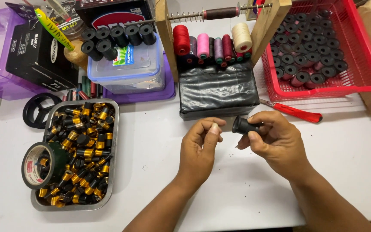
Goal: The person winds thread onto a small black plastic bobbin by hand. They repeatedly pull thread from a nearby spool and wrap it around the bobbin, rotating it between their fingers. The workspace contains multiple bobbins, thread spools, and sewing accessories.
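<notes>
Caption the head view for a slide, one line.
Right hand holds a small black spool over a white table, left hand beside it, near a metal tray of black-and-gold parts.

Light: you work under bright, even overhead light.
Shadows: soft, short ones lie under your hands on the white table (pixel 151 172).
Glare: mild sheen on the black wrapped block (pixel 218 90).
Focus: sharp throughout.

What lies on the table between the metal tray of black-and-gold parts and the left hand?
Nothing: in the head view, the white table is bare between the metal tray and the left hand. The roll of tape rests on the tray's far side.
</notes>
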